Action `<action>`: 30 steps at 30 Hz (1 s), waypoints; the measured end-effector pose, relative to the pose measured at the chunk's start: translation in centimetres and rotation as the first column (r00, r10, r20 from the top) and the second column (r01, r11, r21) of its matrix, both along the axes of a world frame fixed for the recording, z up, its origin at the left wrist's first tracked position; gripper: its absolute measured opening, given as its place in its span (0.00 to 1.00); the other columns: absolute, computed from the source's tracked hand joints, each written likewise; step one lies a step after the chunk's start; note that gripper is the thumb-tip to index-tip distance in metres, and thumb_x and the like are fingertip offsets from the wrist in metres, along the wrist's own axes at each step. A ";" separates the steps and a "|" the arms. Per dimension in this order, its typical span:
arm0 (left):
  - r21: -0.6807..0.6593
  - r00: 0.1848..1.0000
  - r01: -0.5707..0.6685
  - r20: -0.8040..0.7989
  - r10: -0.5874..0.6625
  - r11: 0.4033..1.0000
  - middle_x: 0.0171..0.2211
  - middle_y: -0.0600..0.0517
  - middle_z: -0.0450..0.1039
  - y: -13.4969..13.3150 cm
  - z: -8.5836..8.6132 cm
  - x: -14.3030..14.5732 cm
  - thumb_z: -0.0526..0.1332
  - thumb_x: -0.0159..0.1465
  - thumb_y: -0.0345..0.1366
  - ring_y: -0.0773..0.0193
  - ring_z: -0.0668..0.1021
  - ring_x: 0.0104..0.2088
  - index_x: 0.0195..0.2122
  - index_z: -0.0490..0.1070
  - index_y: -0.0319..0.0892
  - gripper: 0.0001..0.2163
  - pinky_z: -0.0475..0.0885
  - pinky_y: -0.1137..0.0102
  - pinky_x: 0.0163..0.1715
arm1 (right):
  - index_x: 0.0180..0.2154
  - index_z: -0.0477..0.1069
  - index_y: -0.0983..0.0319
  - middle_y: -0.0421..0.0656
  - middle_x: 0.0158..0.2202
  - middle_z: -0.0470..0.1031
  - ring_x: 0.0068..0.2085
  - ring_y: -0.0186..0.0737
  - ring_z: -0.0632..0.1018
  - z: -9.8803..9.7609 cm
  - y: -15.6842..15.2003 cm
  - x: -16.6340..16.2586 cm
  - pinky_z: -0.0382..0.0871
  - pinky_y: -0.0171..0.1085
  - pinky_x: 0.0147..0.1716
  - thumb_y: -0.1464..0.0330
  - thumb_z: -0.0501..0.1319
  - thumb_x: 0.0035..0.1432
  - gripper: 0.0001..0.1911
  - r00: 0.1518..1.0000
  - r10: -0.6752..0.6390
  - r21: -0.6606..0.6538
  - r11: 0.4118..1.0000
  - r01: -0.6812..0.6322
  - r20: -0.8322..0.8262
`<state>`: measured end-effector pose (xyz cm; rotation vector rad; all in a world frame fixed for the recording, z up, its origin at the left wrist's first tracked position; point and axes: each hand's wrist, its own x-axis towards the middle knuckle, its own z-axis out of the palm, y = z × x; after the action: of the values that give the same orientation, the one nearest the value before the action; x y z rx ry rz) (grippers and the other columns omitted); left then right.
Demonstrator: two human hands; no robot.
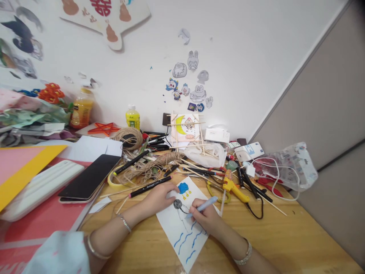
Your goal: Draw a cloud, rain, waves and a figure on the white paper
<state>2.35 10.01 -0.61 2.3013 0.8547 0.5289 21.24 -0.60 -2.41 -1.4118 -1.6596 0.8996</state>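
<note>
A white sheet of paper [171,224] lies at an angle on the wooden table, bearing a blue cloud with yellow stars, a dark round shape, thin pencil-like lines and blue wavy strokes. My left hand [162,198] rests on the sheet's upper left edge, thumb and fingers apart, holding nothing. Gripped in my right hand [207,217] is a light blue pen [207,204], its tip at the thin lines in the middle of the drawing. Just beyond my left hand lies a black marker [151,186] with a pink end.
A yellow hot glue gun [235,188] lies right of the paper, near yellow-handled scissors [218,192]. Twine [129,137], sticks and markers clutter the back. At the left sit a black tablet [91,177] and a white case [45,186]. Bottles [132,117] stand by the wall.
</note>
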 end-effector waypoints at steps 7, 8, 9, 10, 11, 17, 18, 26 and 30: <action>0.005 1.000 0.009 -0.003 -0.009 1.000 0.42 0.52 0.78 0.0 0.1 0.0 0.59 0.54 0.23 0.59 0.78 0.43 0.40 0.76 0.42 0.14 0.68 0.72 0.46 | 0.20 0.58 0.59 0.37 0.18 0.62 0.22 0.35 0.65 0.0 0.1 0.1 0.57 0.34 0.24 0.64 0.53 0.56 0.13 1.000 -0.011 0.021 1.000 0.011 0.019; 0.005 1.000 0.010 -0.004 -0.010 1.000 0.42 0.52 0.78 0.0 0.1 0.0 0.58 0.54 0.23 0.59 0.78 0.43 0.40 0.77 0.42 0.14 0.68 0.72 0.46 | 0.20 0.57 0.59 0.36 0.18 0.62 0.22 0.35 0.64 0.1 0.1 0.1 0.56 0.34 0.23 0.64 0.52 0.55 0.14 1.000 -0.009 0.025 1.000 0.008 0.023; 0.005 1.000 0.010 -0.004 -0.010 1.000 0.42 0.52 0.78 0.0 0.1 0.0 0.58 0.54 0.23 0.59 0.78 0.43 0.40 0.77 0.42 0.14 0.68 0.72 0.46 | 0.20 0.57 0.58 0.36 0.18 0.61 0.22 0.35 0.64 0.2 0.1 0.1 0.56 0.34 0.24 0.64 0.52 0.56 0.14 1.000 -0.006 0.030 1.000 0.005 0.029; 0.005 1.000 0.010 -0.005 -0.010 1.000 0.41 0.51 0.78 0.0 0.1 0.0 0.58 0.55 0.23 0.59 0.78 0.43 0.40 0.77 0.42 0.14 0.68 0.72 0.46 | 0.19 0.56 0.58 0.36 0.18 0.61 0.22 0.35 0.64 0.2 0.1 0.1 0.56 0.34 0.24 0.64 0.52 0.56 0.14 0.999 -0.004 0.032 0.999 0.003 0.032; 0.004 1.000 0.009 -0.005 -0.009 1.000 0.41 0.51 0.78 0.0 0.1 0.0 0.58 0.55 0.24 0.59 0.78 0.43 0.40 0.77 0.42 0.14 0.68 0.72 0.46 | 0.19 0.56 0.58 0.36 0.18 0.61 0.22 0.35 0.64 0.2 0.0 0.1 0.56 0.34 0.24 0.64 0.52 0.56 0.14 0.999 -0.003 0.033 0.999 0.002 0.033; 0.004 1.000 0.002 -0.010 -0.002 1.000 0.42 0.50 0.78 0.0 0.0 0.0 0.58 0.55 0.25 0.58 0.78 0.44 0.40 0.76 0.42 0.13 0.68 0.71 0.46 | 0.19 0.55 0.58 0.36 0.18 0.60 0.22 0.35 0.64 0.1 -0.1 0.1 0.56 0.34 0.24 0.64 0.52 0.55 0.14 1.000 -0.010 0.024 1.000 0.010 0.026; 0.004 1.000 0.004 -0.011 -0.004 1.000 0.41 0.51 0.78 0.0 0.0 0.0 0.58 0.55 0.25 0.58 0.78 0.44 0.40 0.76 0.42 0.13 0.68 0.71 0.46 | 0.19 0.55 0.58 0.36 0.18 0.60 0.22 0.35 0.64 0.1 -0.1 0.1 0.56 0.34 0.24 0.64 0.52 0.55 0.14 1.000 -0.012 0.015 1.000 0.011 0.019; 0.005 1.000 0.012 -0.002 -0.012 1.000 0.42 0.51 0.78 0.0 0.0 -0.1 0.58 0.55 0.26 0.59 0.77 0.44 0.40 0.76 0.43 0.13 0.68 0.71 0.46 | 0.20 0.60 0.60 0.37 0.18 0.64 0.23 0.35 0.67 0.1 -0.1 0.1 0.59 0.34 0.25 0.64 0.55 0.57 0.15 1.000 -0.026 0.004 1.000 0.026 0.010; 0.004 1.000 0.011 0.005 -0.011 1.000 0.42 0.51 0.78 0.0 0.0 -0.1 0.58 0.55 0.27 0.58 0.78 0.43 0.40 0.76 0.43 0.13 0.68 0.71 0.46 | 0.20 0.61 0.60 0.37 0.18 0.65 0.23 0.34 0.68 0.1 -0.1 0.1 0.61 0.33 0.25 0.63 0.57 0.57 0.15 1.000 -0.015 -0.031 0.999 0.014 -0.022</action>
<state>2.27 9.98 -0.63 2.3058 0.8391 0.5313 21.30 -0.70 -2.31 -1.4277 -1.6235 0.9326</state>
